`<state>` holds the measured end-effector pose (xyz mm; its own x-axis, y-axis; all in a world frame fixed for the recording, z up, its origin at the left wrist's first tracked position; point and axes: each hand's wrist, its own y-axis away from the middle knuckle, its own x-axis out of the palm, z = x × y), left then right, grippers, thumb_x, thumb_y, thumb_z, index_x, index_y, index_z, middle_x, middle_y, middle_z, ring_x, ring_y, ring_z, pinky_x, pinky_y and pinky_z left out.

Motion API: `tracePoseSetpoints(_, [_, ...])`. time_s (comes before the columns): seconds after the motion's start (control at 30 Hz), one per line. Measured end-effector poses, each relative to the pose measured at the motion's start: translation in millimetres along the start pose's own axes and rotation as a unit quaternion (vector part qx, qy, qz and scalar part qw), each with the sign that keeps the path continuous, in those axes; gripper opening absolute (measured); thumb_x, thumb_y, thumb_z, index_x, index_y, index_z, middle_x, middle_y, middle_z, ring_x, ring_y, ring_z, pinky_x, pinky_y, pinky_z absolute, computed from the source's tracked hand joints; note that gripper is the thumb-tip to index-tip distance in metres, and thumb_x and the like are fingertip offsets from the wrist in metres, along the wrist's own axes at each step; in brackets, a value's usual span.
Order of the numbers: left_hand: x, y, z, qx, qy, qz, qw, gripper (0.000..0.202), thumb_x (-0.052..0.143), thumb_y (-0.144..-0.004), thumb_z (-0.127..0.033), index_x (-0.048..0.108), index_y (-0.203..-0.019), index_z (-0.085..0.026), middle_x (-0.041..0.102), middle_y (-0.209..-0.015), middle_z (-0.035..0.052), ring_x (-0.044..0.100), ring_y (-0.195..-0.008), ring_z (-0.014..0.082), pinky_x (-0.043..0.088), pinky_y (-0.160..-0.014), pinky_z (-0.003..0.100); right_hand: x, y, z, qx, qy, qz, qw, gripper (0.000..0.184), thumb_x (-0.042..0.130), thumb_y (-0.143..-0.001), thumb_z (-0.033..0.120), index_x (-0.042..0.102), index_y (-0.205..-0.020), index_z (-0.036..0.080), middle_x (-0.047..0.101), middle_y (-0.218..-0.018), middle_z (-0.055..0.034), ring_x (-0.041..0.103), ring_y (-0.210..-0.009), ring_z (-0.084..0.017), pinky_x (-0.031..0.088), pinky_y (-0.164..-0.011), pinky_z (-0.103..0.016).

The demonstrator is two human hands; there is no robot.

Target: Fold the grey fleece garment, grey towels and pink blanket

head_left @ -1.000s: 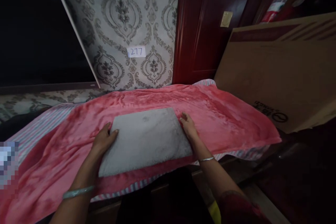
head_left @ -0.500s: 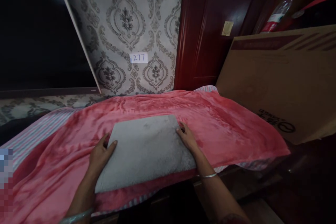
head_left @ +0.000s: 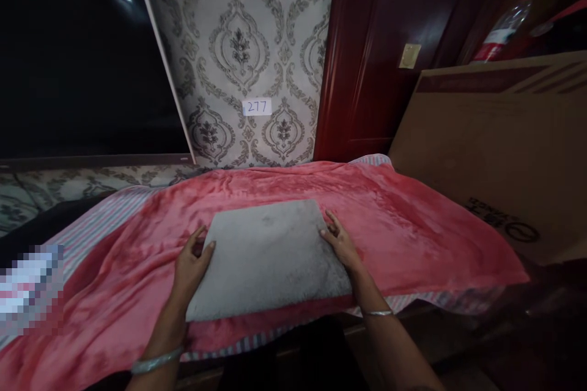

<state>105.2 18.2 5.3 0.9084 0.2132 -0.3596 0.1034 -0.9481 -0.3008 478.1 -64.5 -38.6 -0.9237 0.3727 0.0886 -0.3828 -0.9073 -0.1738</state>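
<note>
Compared with half a second earlier, the scene has slid rightward across the head view, consistent with a turn of the wearer's head; the hands and the folded grey cloth (head_left: 270,263) keep nearly the same relation. That cloth lies flat on the pink blanket (head_left: 426,232), near its front edge, between the two hands.

Left hand (head_left: 190,269): partly open, thumb at the cloth's left edge, fingers parted from it and reaching over the blanket. Right hand (head_left: 343,250): partly open, thumb at the right edge, forefinger extended, other fingers loosely curled. No firm hold is evident on either side.

Step in hand, in my judgement: the cloth is being squared or steadied by its sides. Any further move would call for equal pressure from both hands, so that the soft piece neither skews nor buckles, and, if it is lifted, for fingers tucked well beneath.

Not verified: whether any fingertip is under the cloth, and how many layers it has. The lower fingers of both hands are poorly seen. Pixelation obscures an item (head_left: 30,293) at far left. Lettering on the cardboard box (head_left: 477,153) is only partly legible, and the space below the blanket's front edge is lost in darkness.
</note>
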Motion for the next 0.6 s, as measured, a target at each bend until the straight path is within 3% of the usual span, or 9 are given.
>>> tracePoseSetpoints(0.17, [-1.5,-8,16,-0.055,0.042,0.018,0.997,0.091,0.068,-0.062,-0.059,0.053,-0.139,-0.013,0.066,-0.091,0.0048,0.063,-0.074,0.0186,0.05,-0.063,0.029,-2,-5,5,0.083,-0.006,0.017,0.996,0.106,0.074,-0.068,0.055,0.025,-0.156,0.02,0.072,-0.112,-0.0115,0.07,-0.095,-0.03,0.054,-0.084,-0.046])
tracePoseSetpoints(0.33, [-1.1,-9,18,-0.067,0.077,0.062,0.993,0.085,0.072,-0.063,-0.054,0.056,-0.136,-0.014,0.07,-0.096,0.0091,0.067,-0.076,0.0212,0.052,-0.063,0.03,-2,-7,17,0.08,0.039,0.099,0.991,0.101,0.069,-0.071,0.051,0.026,-0.157,0.022,0.068,-0.126,-0.0123,0.069,-0.104,-0.03,0.056,-0.087,-0.046])
tracePoseSetpoints(0.47, [-3.6,-2,0,-0.106,0.119,0.108,0.981,0.091,0.075,-0.064,-0.044,0.045,-0.145,-0.014,0.071,-0.117,0.0176,0.071,-0.091,0.0266,0.057,-0.071,0.035,-1,-5,23,0.021,0.086,0.079,0.993,0.095,0.075,-0.064,0.04,0.04,-0.15,0.021,0.054,-0.145,-0.0119,0.057,-0.127,-0.03,0.046,-0.105,-0.045])
tracePoseSetpoints(0.6, [-10.5,4,-17,-0.098,0.129,0.13,0.978,0.105,0.081,-0.058,-0.042,0.039,-0.151,-0.019,0.051,-0.148,0.019,0.061,-0.123,0.0328,0.057,-0.085,0.036,-1,-7,23,0.007,0.113,0.07,0.991,0.087,0.075,-0.063,0.032,0.047,-0.146,0.023,0.058,-0.141,-0.0108,0.059,-0.122,-0.029,0.048,-0.102,-0.047])
